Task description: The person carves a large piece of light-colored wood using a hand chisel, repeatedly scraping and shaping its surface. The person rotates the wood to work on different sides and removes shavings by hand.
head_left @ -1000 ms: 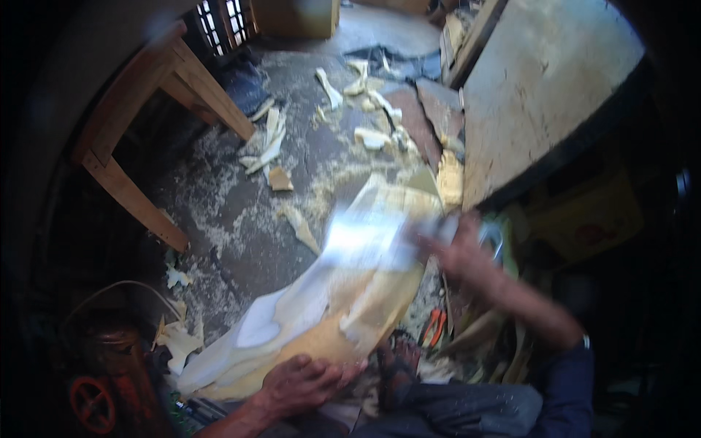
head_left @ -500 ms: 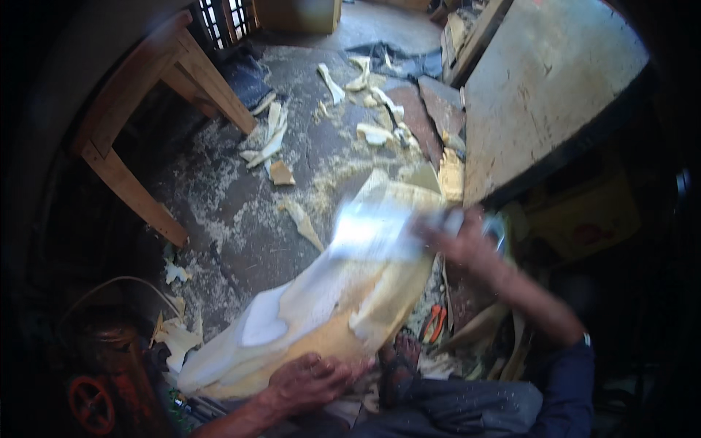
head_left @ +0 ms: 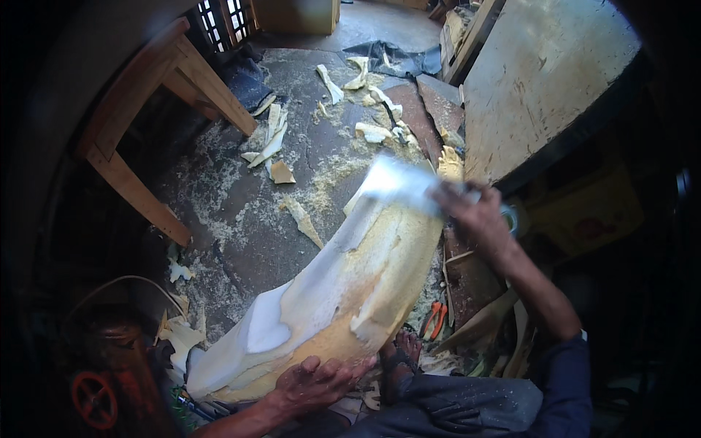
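A long curved foam piece [head_left: 314, 299], cream and white with ragged patches, lies diagonally in front of me. My left hand [head_left: 321, 383] has its fingers curled against the lower side of it, gripping it near my legs. A wide bright tool, apparently a metal blade [head_left: 394, 182] but smeared by motion, lies across the far end of the foam. My right hand [head_left: 471, 219] is closed round the tool's dark handle. Orange-handled pliers [head_left: 435, 321] rest on the floor beside my bare foot [head_left: 401, 354].
Foam offcuts [head_left: 274, 135] and crumbs litter the floor [head_left: 226, 270]. A wooden stool frame [head_left: 135, 186] stands at left, a rusty machine with a red wheel [head_left: 95, 398] at lower left, and a worn board [head_left: 548, 80] at right with a yellow crate [head_left: 591, 219] below.
My right hand and the tool have moved away from me, up toward the far tip of the foam. My left hand stays at the lower side of the foam.
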`<state>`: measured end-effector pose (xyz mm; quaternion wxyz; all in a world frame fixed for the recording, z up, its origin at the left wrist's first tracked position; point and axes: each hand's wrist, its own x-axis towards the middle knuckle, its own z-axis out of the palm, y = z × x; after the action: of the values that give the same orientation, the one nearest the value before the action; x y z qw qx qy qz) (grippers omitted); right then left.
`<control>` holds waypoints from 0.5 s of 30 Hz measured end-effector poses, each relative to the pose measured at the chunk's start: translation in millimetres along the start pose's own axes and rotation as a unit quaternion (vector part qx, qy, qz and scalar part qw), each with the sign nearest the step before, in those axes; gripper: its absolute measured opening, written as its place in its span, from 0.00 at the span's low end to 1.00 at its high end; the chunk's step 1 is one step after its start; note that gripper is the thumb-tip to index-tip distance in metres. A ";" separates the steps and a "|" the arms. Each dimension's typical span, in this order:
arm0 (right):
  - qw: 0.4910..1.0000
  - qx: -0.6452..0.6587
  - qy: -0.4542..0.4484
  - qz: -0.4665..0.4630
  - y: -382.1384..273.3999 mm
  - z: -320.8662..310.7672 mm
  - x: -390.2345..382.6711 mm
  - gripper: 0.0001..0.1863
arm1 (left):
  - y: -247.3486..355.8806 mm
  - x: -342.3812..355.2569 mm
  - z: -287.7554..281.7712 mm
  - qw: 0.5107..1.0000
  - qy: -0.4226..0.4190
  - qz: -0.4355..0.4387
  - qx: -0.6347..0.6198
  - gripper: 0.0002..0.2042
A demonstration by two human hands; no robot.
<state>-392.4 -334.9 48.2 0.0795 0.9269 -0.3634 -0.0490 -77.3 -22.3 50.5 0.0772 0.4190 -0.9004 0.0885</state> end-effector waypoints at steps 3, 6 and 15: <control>0.961 0.192 0.063 0.187 6.2 -3.1 -17.8 0.42 | 23.9 -5.6 7.2 0.997 0.015 -0.034 0.065 0.27; 0.785 0.534 0.006 0.313 -23.3 5.5 -44.1 0.39 | 56.8 -11.1 20.8 0.996 0.052 -0.052 0.043 0.26; 0.751 0.566 0.033 0.339 -78.6 85.0 13.6 0.41 | 16.7 82.5 108.2 0.932 0.105 -0.189 -0.292 0.31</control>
<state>-342.7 -296.8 -50.1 -0.4360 0.6193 -0.6124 0.2266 -149.7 -97.1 -38.7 0.3058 0.5289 -0.7771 -0.1511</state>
